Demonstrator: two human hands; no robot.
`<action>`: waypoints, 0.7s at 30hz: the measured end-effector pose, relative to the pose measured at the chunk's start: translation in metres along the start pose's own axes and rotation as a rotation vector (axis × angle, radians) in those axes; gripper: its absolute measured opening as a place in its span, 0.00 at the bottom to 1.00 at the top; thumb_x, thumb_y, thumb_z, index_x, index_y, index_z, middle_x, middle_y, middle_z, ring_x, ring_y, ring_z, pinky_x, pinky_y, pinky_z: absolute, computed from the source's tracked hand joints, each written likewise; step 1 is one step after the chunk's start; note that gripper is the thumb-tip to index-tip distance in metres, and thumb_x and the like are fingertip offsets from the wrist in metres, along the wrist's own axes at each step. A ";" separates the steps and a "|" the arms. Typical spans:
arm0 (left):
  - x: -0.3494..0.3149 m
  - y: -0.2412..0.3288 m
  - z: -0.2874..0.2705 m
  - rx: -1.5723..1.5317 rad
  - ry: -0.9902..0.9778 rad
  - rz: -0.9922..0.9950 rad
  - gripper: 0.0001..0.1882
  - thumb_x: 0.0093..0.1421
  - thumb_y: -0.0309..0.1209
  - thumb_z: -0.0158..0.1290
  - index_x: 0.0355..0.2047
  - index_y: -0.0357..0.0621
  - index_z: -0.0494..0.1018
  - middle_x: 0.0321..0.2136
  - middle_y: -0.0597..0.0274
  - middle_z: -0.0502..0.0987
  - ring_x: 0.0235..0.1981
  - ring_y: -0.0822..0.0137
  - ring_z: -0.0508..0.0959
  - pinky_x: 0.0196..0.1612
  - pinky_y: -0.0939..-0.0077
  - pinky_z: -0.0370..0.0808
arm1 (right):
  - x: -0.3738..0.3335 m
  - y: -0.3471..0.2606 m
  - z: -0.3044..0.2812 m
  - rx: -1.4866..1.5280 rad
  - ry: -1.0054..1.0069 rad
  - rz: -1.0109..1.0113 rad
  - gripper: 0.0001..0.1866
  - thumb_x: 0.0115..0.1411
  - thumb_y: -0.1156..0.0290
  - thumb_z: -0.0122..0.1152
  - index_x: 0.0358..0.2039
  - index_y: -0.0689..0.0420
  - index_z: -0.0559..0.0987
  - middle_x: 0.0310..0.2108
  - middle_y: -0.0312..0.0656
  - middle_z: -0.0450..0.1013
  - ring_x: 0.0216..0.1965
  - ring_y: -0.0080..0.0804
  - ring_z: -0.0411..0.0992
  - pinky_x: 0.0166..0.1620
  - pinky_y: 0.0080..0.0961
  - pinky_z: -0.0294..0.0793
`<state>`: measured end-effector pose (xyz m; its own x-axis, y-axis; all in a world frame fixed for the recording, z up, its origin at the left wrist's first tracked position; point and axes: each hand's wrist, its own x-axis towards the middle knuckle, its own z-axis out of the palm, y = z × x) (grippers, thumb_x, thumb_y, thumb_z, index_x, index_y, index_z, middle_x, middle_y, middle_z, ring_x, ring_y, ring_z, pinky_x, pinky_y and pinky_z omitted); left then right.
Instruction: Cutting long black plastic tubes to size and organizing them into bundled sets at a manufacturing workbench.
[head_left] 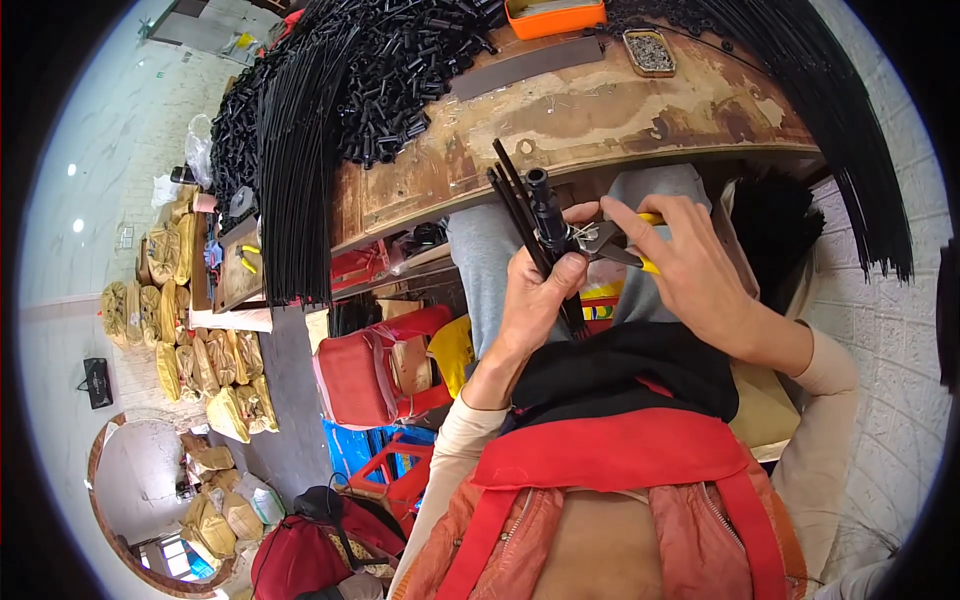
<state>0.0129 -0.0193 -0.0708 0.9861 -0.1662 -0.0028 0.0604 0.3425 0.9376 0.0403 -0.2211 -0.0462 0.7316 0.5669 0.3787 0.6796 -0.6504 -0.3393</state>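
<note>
at a cluttered worktop [600,110], the left hand [540,295] grips a partly assembled bundle of black rods [520,215] above the lap, while the right hand [690,265] squeezes yellow-handled pliers [610,240] at its hub; heaped black tubes [400,70] sit unused.

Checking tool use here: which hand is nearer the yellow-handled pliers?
Right. The right hand grips the yellow-handled pliers; the left hand sits just beside them, holding the black rod assembly.
</note>
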 end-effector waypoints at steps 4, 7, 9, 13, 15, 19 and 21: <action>0.000 -0.001 -0.009 0.011 -0.011 -0.031 0.35 0.59 0.43 0.60 0.58 0.31 0.63 0.19 0.75 0.62 0.20 0.80 0.60 0.25 0.83 0.54 | 0.008 0.011 -0.020 -0.101 -0.085 -0.115 0.31 0.52 0.75 0.64 0.59 0.52 0.69 0.32 0.42 0.68 0.34 0.38 0.70 0.36 0.29 0.70; 0.001 0.008 -0.009 -0.016 -0.084 -0.109 0.31 0.55 0.32 0.63 0.56 0.33 0.67 0.20 0.74 0.65 0.21 0.80 0.62 0.26 0.83 0.57 | 0.008 0.023 -0.041 -0.059 -0.239 -0.281 0.26 0.53 0.74 0.66 0.53 0.58 0.70 0.23 0.38 0.68 0.21 0.32 0.71 0.26 0.24 0.69; -0.001 0.006 -0.005 0.032 -0.091 -0.090 0.29 0.52 0.26 0.62 0.55 0.34 0.69 0.21 0.74 0.66 0.21 0.80 0.63 0.25 0.83 0.58 | 0.010 0.017 -0.048 0.598 -0.668 0.108 0.24 0.54 0.74 0.66 0.51 0.60 0.70 0.20 0.38 0.69 0.18 0.30 0.71 0.24 0.23 0.69; 0.003 0.008 -0.003 0.083 -0.107 -0.085 0.24 0.52 0.20 0.56 0.52 0.38 0.74 0.29 0.72 0.74 0.27 0.82 0.68 0.32 0.85 0.66 | 0.001 -0.003 -0.055 0.878 -0.709 0.465 0.21 0.55 0.73 0.64 0.46 0.64 0.66 0.19 0.42 0.70 0.18 0.32 0.73 0.22 0.24 0.69; 0.006 0.011 -0.006 0.028 -0.153 -0.149 0.21 0.59 0.24 0.58 0.54 0.39 0.72 0.29 0.75 0.73 0.29 0.84 0.69 0.34 0.88 0.68 | -0.008 0.003 -0.052 0.518 -0.428 0.202 0.21 0.56 0.72 0.64 0.46 0.64 0.66 0.20 0.44 0.71 0.20 0.34 0.74 0.23 0.27 0.70; 0.004 0.012 -0.004 -0.058 -0.146 -0.083 0.22 0.62 0.27 0.57 0.56 0.39 0.70 0.26 0.78 0.69 0.25 0.84 0.65 0.28 0.87 0.62 | -0.002 0.018 -0.053 0.166 -0.290 -0.074 0.20 0.59 0.70 0.60 0.47 0.66 0.67 0.21 0.47 0.71 0.20 0.37 0.74 0.25 0.31 0.72; 0.004 0.010 -0.012 -0.068 -0.186 -0.093 0.21 0.62 0.28 0.57 0.55 0.39 0.71 0.27 0.78 0.69 0.25 0.84 0.64 0.29 0.87 0.63 | 0.012 0.005 -0.067 0.549 -0.562 0.303 0.18 0.59 0.69 0.58 0.45 0.67 0.67 0.20 0.49 0.70 0.16 0.36 0.72 0.23 0.29 0.71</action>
<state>0.0189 -0.0059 -0.0658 0.9305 -0.3659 -0.0178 0.1661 0.3782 0.9107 0.0485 -0.2518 0.0145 0.7054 0.6697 -0.2322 0.2731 -0.5591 -0.7829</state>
